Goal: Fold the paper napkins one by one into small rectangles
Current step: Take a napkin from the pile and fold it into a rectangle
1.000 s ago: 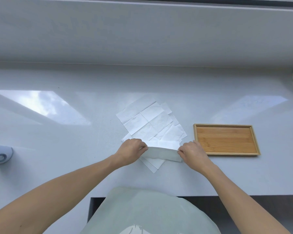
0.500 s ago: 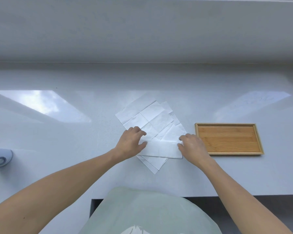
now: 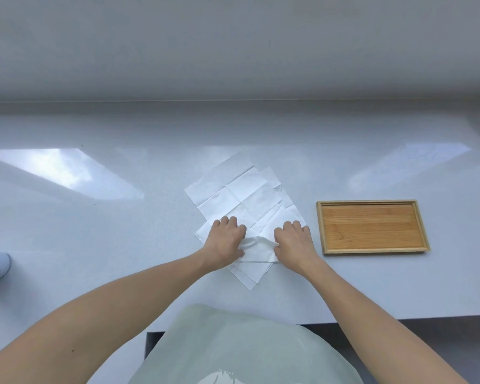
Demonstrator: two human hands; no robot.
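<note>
Drawing closer since the flat press, left hand (image 3: 227, 241) and right hand (image 3: 293, 242) each grip the folded napkin (image 3: 258, 249), bunching it for the next fold.

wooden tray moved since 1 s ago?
No. The wooden tray sits at the same spot right of the napkin pile; small image shift looks like head motion.

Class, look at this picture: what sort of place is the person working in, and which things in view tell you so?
Probably a kitchen or similar indoor worktop: a glossy white counter against a plain wall, paper napkins spread on it, and a small wooden tray beside them.
</note>
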